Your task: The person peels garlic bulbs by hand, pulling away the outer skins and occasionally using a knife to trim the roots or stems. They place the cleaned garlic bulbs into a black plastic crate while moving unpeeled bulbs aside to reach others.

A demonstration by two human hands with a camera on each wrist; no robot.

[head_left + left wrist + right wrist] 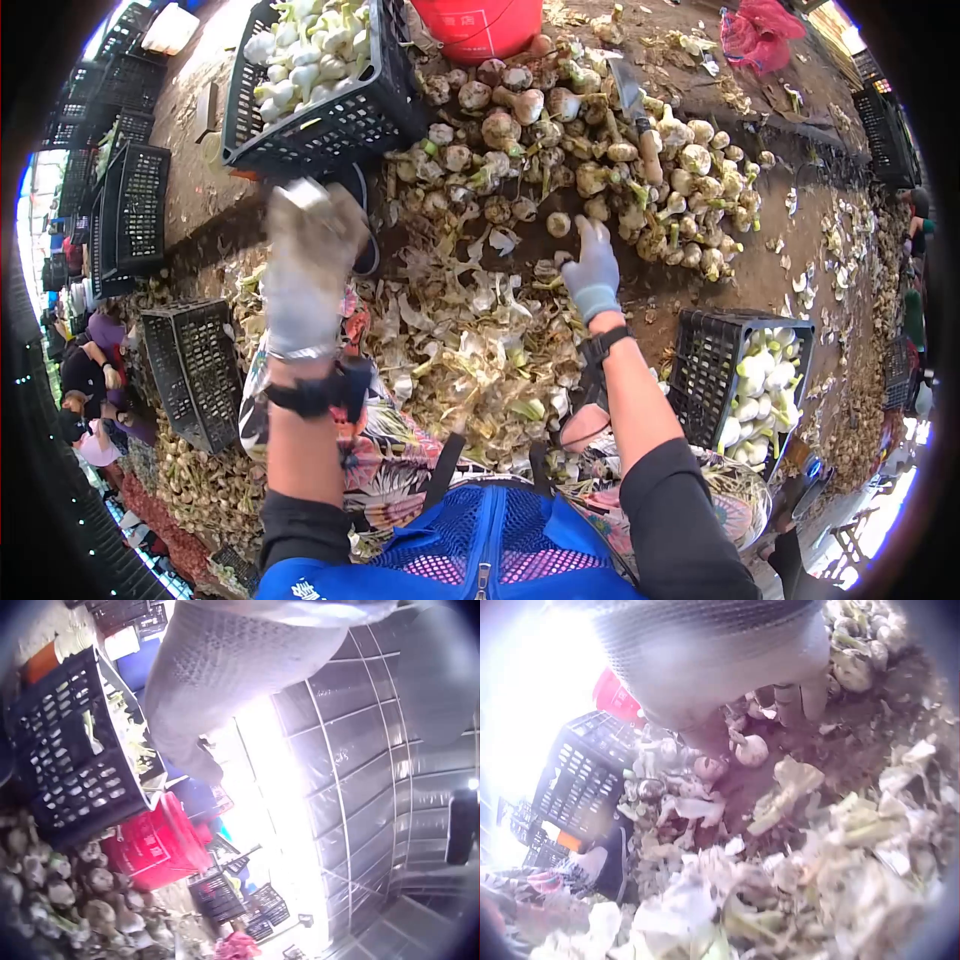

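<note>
My gloved left hand (310, 255), blurred by motion, is raised in front of a black crate (310, 130) heaped with white garlic bulbs (310, 55). A pale patch shows at its fingertips, and I cannot tell whether it holds something. In the left wrist view this glove (217, 675) fills the top. My gloved right hand (594, 268) reaches down at the near edge of a pile of dirty garlic bulbs (500, 130), fingers extended. A single garlic bulb (558, 224) lies just left of its fingertips. From the right wrist, its fingers (787, 705) point down toward the soil.
A cleaver (628, 90) with a wooden handle lies on the pile. Behind stands a red bucket (480, 30). Garlic skins (470, 350) cover the ground before me. Another crate (705, 365) with white bulbs stands right, a black crate (190, 370) left. Several people sit far left.
</note>
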